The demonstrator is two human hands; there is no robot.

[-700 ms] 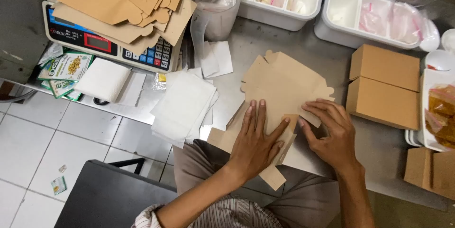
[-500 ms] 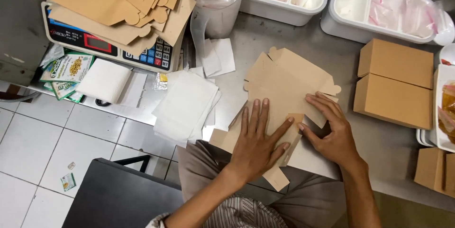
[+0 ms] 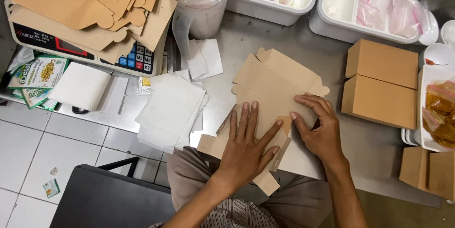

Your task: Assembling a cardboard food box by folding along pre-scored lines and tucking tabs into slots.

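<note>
Now, box blank [image 3: 272,86]: flat brown card, creased, rounded tabs along its far edge, lying on my steel desk [image 3: 246,33] at the near edge.
Left hand [image 3: 246,150]: fingers spread, pressing it flat.
Right hand [image 3: 320,128]: fingers bent, pinning its right side.

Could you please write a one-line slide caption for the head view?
Both hands, left hand and right hand, press a flat brown cardboard box blank onto a steel table.
</note>
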